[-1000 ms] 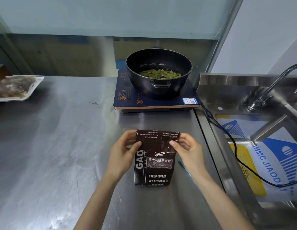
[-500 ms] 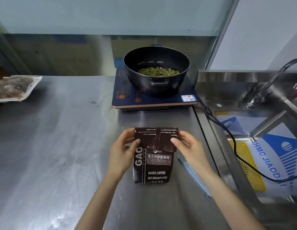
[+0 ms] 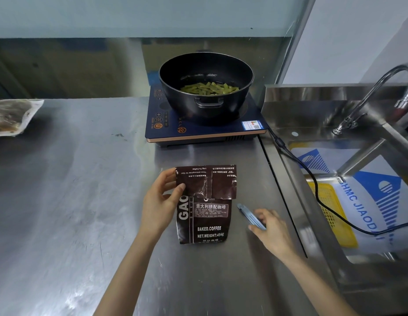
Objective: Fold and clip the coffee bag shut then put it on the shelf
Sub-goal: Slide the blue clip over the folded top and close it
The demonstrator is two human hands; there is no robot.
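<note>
1. The coffee bag (image 3: 204, 215) lies flat on the steel counter (image 3: 84, 201), near the person and in front of the induction cooker (image 3: 198, 128); its top is folded down over the printed front.
2. The left hand (image 3: 160, 202) pinches the fold's left edge, thumb on top, pinning it down.
3. The right hand (image 3: 270, 229) rests on the blue clip (image 3: 250, 216) just right of the bag, fingers loosely curled over it; whether it has a firm grip I cannot tell.
4. The step in hand appears to be fetching the clip; next it must be opened and slid across the fold while the left hand keeps it flat.
5. The bag is dark, glossy, creased foil; the clip is a slim, rigid plastic bar.
6. No shelf is in view.
</note>
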